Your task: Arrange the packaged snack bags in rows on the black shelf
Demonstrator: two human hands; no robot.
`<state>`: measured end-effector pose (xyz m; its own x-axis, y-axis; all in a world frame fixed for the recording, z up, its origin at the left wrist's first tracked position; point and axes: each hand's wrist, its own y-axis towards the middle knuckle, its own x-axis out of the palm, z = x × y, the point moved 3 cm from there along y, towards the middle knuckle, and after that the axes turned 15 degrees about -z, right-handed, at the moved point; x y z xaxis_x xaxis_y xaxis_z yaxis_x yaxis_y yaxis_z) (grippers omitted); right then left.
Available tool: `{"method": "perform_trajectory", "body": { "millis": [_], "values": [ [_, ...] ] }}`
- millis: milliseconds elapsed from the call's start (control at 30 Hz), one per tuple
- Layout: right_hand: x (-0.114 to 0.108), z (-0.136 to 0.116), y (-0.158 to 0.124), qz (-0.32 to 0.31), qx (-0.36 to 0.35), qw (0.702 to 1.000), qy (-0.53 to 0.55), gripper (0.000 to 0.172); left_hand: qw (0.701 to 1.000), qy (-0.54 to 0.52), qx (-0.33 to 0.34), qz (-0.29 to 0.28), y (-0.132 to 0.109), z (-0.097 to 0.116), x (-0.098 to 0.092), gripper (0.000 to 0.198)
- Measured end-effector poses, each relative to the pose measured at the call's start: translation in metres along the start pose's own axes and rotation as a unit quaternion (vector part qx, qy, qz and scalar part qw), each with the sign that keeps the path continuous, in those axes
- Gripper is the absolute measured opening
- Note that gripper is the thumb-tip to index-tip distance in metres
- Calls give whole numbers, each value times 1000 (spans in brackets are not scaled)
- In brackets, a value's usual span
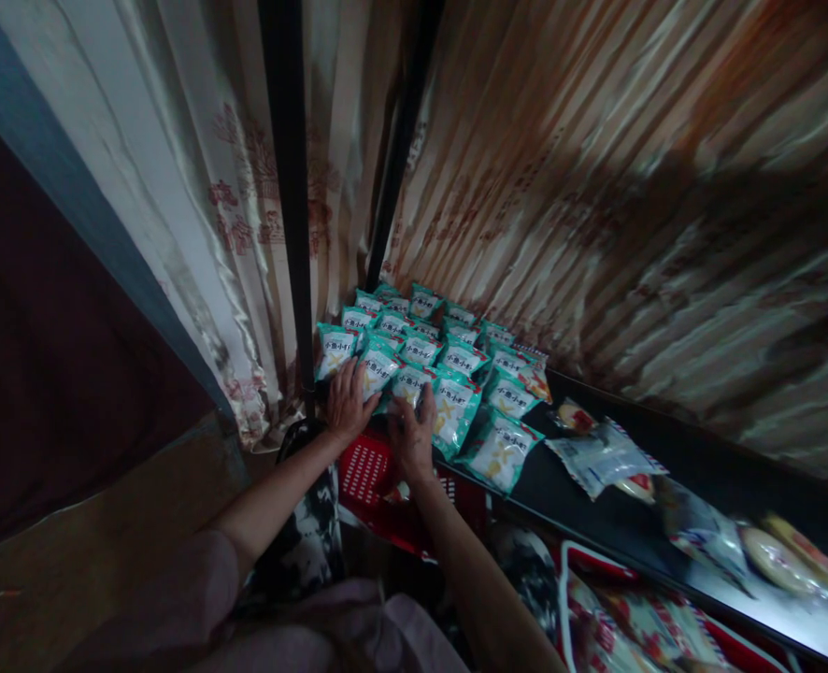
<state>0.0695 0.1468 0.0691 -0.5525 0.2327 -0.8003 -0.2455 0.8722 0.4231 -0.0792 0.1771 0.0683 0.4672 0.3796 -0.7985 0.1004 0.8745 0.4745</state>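
My left hand [348, 404] rests against the left side of a teal and white snack bag [378, 367] in the front row, its fingers stretched out. Beside it, my right hand [415, 437] grips the lower part of another snack bag [411, 379], thumb on one side and fingers on the other. That bag's lower edge is partly hidden by the hand. More bags of the same kind stand close together in several rows behind and beside my hands. One snack bag [502, 452] leans at the front right of the group.
The bags stand on a black shelf [568, 509] with dark upright posts [288, 187]. Further right lie clear-wrapped packets [605, 458] and round wrapped food [778, 559]. Below are a red basket [364, 470] and another red, white-rimmed basket [565, 598] holding packets. Patterned curtains [596, 187] hang behind.
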Motion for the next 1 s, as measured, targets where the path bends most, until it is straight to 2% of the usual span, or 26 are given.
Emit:
{"method": "perform_trajectory", "body": {
  "millis": [500,700,1000],
  "values": [
    [-6,-8,-10,30,8,1000,5,32,999,-2,-48,-18,-3,9,11,77],
    [-5,-6,-11,18,12,1000,-1,31,999,-18,-18,-34,-8,10,10,65],
    [0,-8,-9,36,-5,999,16,35,997,-53,-51,-19,-8,5,8,57]
  ]
}}
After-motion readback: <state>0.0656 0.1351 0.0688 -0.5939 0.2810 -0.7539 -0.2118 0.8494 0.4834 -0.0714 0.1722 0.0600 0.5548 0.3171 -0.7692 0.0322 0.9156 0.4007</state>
